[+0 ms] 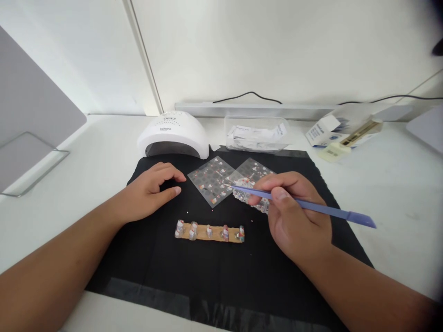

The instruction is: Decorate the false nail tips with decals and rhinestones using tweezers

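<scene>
The right hand (294, 216) pinches a blue pick (311, 207) like a pen, its long axis running from the flat end at 3 o'clock to the fine tip at 9 o'clock, which rests at the near edge of the sticker sheets (221, 180). The strip of nail tips (209, 231) lies crosswise on the black mat (155, 258), at about 8 o'clock from the pick's tip and nearer the right hand. The left hand (152, 189) rests loosely curled on the mat, holding nothing, at 9 o'clock from the sheets.

White nail lamp (173, 134), clear plastic box (256, 133), cardboard carton (323, 131).
</scene>
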The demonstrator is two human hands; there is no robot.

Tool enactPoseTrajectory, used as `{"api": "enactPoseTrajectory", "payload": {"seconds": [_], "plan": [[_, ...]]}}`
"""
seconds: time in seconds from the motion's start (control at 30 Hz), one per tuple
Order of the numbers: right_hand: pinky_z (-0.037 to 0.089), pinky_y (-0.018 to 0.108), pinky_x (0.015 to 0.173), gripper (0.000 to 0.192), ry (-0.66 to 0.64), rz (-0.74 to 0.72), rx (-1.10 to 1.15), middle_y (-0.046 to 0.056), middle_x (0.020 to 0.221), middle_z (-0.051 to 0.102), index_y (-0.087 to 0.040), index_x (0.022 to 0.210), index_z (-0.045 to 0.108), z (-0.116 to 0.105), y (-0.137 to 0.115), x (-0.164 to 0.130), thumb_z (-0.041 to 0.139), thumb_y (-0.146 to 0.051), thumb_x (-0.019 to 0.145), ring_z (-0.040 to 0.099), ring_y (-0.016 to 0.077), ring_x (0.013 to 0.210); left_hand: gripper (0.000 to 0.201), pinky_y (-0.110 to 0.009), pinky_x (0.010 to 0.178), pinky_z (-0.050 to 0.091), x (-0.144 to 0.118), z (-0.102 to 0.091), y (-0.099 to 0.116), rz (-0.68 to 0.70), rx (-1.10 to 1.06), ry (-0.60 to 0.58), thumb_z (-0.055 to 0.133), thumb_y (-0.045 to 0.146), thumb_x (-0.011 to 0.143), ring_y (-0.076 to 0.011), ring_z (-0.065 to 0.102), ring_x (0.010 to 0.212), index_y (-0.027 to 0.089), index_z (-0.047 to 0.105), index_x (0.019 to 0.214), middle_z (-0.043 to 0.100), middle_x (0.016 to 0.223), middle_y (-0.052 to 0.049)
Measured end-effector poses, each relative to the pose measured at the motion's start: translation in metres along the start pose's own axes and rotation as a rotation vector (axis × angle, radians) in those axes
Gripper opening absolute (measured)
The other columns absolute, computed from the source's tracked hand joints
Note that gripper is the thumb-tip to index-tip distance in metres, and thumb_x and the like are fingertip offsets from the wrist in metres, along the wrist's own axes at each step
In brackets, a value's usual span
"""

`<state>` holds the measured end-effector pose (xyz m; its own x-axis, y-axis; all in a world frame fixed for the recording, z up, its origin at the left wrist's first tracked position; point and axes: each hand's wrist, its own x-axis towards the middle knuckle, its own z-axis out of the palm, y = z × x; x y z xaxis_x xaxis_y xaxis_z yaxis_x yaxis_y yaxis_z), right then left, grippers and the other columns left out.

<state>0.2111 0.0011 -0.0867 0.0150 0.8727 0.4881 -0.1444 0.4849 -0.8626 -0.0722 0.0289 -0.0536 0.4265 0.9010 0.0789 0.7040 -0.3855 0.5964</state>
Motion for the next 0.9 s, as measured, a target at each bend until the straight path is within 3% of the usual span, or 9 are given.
{"api": "enactPoseTrajectory", "payload": {"seconds": [0.23, 0.5, 0.73, 0.9], "plan": [[0.048, 0.040, 0.070, 0.011, 0.017, 0.036, -0.028, 0.000, 0.074, 0.068, -0.030, 0.090, 0.070, 0.0005, -0.0017, -0.0005, 0.060, -0.031, 0.095, 0.061, 0.0216, 0.069, 0.023, -0.033, 0.073, 0.051, 0.0009, 0.0008, 0.0008, -0.034, -0.002, -0.005, 0.055, 0.041, 0.092, -0.0236, 0.058, 0.101, 0.024, 0.066, 0.104, 0.062, 0.110, -0.005], [0.048, 0.039, 0.070, 0.011, 0.025, 0.030, -0.050, -0.001, 0.075, 0.067, -0.029, 0.089, 0.070, 0.0002, 0.0000, -0.0004, 0.061, -0.031, 0.096, 0.061, 0.0205, 0.068, 0.024, -0.033, 0.072, 0.052, 0.0001, -0.0001, 0.0026, -0.044, -0.022, -0.016, 0.055, 0.041, 0.091, -0.0246, 0.057, 0.105, 0.024, 0.066, 0.103, 0.061, 0.110, -0.006], [0.048, 0.039, 0.068, 0.012, 0.006, 0.046, -0.048, 0.000, 0.074, 0.067, -0.030, 0.090, 0.070, -0.0002, 0.0003, -0.0003, 0.061, -0.034, 0.096, 0.062, 0.0209, 0.067, 0.020, -0.041, 0.094, 0.050, 0.0007, 0.0005, -0.0019, -0.006, -0.002, -0.020, 0.056, 0.037, 0.092, -0.0230, 0.058, 0.104, 0.024, 0.066, 0.104, 0.061, 0.109, -0.004], [0.049, 0.041, 0.068, 0.012, 0.011, 0.041, -0.076, 0.001, 0.071, 0.067, -0.031, 0.090, 0.070, -0.0011, 0.0005, -0.0004, 0.061, -0.037, 0.096, 0.061, 0.0219, 0.067, 0.019, -0.041, 0.096, 0.050, -0.0002, 0.0001, -0.0032, -0.013, 0.004, -0.031, 0.056, 0.037, 0.093, -0.0228, 0.058, 0.105, 0.025, 0.066, 0.105, 0.061, 0.112, -0.004]]}}
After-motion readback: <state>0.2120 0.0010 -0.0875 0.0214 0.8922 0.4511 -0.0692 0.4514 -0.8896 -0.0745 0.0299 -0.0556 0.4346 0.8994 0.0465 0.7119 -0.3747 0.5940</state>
